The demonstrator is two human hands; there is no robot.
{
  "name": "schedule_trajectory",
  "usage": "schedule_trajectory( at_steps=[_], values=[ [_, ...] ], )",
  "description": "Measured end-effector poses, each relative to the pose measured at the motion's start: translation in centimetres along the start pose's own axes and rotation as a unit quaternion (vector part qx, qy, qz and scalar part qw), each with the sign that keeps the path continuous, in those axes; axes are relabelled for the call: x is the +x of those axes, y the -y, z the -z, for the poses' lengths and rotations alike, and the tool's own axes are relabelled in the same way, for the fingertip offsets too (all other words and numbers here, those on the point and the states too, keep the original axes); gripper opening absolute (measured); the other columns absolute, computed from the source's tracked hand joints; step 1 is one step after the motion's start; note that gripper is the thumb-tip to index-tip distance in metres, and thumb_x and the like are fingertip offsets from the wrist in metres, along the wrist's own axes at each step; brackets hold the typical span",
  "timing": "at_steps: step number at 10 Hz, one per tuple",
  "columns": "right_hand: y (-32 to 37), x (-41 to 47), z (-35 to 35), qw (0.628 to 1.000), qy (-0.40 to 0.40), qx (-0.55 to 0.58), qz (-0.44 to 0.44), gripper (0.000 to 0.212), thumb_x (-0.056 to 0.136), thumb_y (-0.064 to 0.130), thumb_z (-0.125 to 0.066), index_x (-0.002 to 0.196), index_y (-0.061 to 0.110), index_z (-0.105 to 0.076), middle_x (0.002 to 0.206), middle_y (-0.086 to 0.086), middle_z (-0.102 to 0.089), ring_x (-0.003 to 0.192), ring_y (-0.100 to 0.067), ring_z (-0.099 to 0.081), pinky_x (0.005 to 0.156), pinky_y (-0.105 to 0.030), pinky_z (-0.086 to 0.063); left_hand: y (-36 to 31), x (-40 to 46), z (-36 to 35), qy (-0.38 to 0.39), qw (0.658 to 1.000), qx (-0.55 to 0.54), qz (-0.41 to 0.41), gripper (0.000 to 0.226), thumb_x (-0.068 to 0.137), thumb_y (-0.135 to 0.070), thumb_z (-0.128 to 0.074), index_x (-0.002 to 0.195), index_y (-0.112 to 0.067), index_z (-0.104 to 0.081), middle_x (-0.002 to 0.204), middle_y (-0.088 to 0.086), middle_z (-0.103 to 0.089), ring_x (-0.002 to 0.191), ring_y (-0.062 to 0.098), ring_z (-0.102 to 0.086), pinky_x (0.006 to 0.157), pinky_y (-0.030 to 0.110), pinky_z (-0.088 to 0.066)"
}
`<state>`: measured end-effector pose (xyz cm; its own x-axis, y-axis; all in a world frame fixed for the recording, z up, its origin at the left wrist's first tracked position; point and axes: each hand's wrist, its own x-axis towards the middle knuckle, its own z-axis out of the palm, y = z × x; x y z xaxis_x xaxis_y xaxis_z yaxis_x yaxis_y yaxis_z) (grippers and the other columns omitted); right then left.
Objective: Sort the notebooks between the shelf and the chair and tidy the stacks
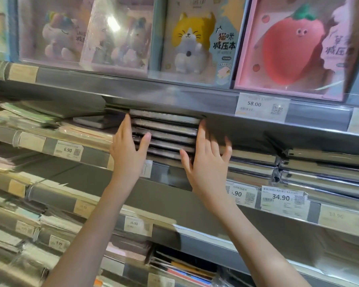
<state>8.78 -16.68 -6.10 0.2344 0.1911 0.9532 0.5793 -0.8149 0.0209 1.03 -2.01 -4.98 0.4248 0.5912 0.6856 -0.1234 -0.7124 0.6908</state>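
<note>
Left hand [129, 154] and right hand [205, 162], fingers spread, flank the dark notebook stack [164, 137] at the shelf's [174, 100] front edge; press evenly inward to square it.

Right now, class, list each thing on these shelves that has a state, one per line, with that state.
Dark stack: lying flat, piled, pressed between both hands.
Left hand: open, flat against the stack's left side.
Right hand: open, fingers spread, against its right side.
Cat notebook: upright, facing out.
Strawberry notebook: upright, tilted.
Right stacks: flat, uneven.
</note>
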Motion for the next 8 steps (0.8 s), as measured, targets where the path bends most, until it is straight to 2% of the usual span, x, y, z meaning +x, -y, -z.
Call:
schedule_trajectory(
  at_steps=[1,2,3,4,5,6,7,8],
  values=[
    [-0.3,-0.1,0.3,0.999,0.024,0.024,0.004,0.070,0.087,0.046,-0.042,0.143,0.005,-0.029,0.118,-0.006,-0.062,0.107,-0.023,-0.058,0.107,-0.043,-0.016,-0.2,-1.4,-0.7,-0.013,0.998,0.056,-0.037,0.063,0.093,-0.031,-0.052,0.147,-0.018,-0.021,0.155,0.011,-0.013,0.142,0.029,-0.015,0.114,0.047,-0.016],
    [-0.7,-0.5,0.8,0.998,0.047,0.039,0.019,0.071,0.086,0.041,-0.053,0.143,0.006,-0.030,0.118,-0.006,-0.061,0.108,-0.023,-0.057,0.108,-0.041,-0.015,-0.6,-2.4,-1.7,0.002,0.994,0.099,-0.042,0.069,0.093,-0.033,-0.051,0.148,-0.018,-0.013,0.156,0.012,-0.004,0.143,0.033,-0.006,0.113,0.053,-0.010],
    [-1.3,-0.6,1.3,0.997,0.054,0.046,0.036,0.064,0.086,0.039,-0.054,0.136,0.003,-0.040,0.112,-0.009,-0.063,0.107,-0.025,-0.058,0.107,-0.040,-0.019,-1.1,-2.8,-2.1,0.006,0.992,0.124,-0.029,0.069,0.094,-0.036,-0.048,0.149,-0.016,-0.011,0.156,0.012,-0.003,0.143,0.034,-0.002,0.113,0.053,-0.004],
    [-1.7,-0.9,2.2,0.996,0.066,0.043,0.047,0.057,0.087,0.039,-0.047,0.132,0.003,-0.045,0.117,-0.011,-0.061,0.113,-0.026,-0.055,0.108,-0.038,-0.020,-1.6,-3.4,-1.9,0.009,0.986,0.158,-0.054,0.069,0.093,-0.037,-0.049,0.148,-0.011,-0.016,0.155,0.016,-0.010,0.143,0.032,-0.007,0.115,0.052,-0.005],
    [-2.0,-1.8,3.1,0.993,0.089,0.042,0.068,0.051,0.085,0.030,-0.056,0.129,0.004,-0.049,0.128,-0.012,-0.057,0.122,-0.028,-0.050,0.111,-0.041,-0.020,-1.8,-4.6,-1.9,0.042,0.982,0.166,-0.086,0.069,0.093,-0.036,-0.050,0.148,-0.013,-0.017,0.155,0.015,-0.010,0.143,0.030,-0.011,0.115,0.051,-0.006],
    [-1.8,-2.9,4.6,0.988,0.144,0.028,0.057,0.052,0.086,0.027,-0.060,0.133,0.007,-0.049,0.141,-0.010,-0.046,0.134,-0.027,-0.038,0.114,-0.043,-0.020,-1.5,-5.6,-1.5,0.100,0.974,0.172,-0.108,0.068,0.093,-0.039,-0.048,0.149,-0.017,-0.015,0.156,0.012,-0.002,0.144,0.029,-0.006,0.115,0.052,-0.005],
    [-1.3,-3.8,6.6,0.974,0.222,0.054,0.005,0.053,0.094,0.032,-0.047,0.143,0.014,-0.035,0.153,-0.003,-0.027,0.142,-0.020,-0.019,0.116,-0.040,-0.011,-1.2,-6.0,-0.5,0.146,0.967,0.169,-0.124,0.064,0.094,-0.039,-0.047,0.147,-0.018,-0.020,0.156,0.010,-0.004,0.142,0.029,-0.011,0.115,0.050,-0.006],
    [-0.6,-4.6,9.0,0.952,0.298,0.051,-0.048,0.052,0.098,0.038,-0.037,0.146,0.021,-0.027,0.155,0.002,-0.021,0.143,-0.016,-0.015,0.117,-0.039,-0.009,-1.5,-7.0,0.8,0.206,0.958,0.141,-0.142,0.057,0.095,-0.037,-0.045,0.145,-0.018,-0.026,0.154,0.006,-0.020,0.142,0.024,-0.016,0.116,0.047,-0.007]
  ],
)
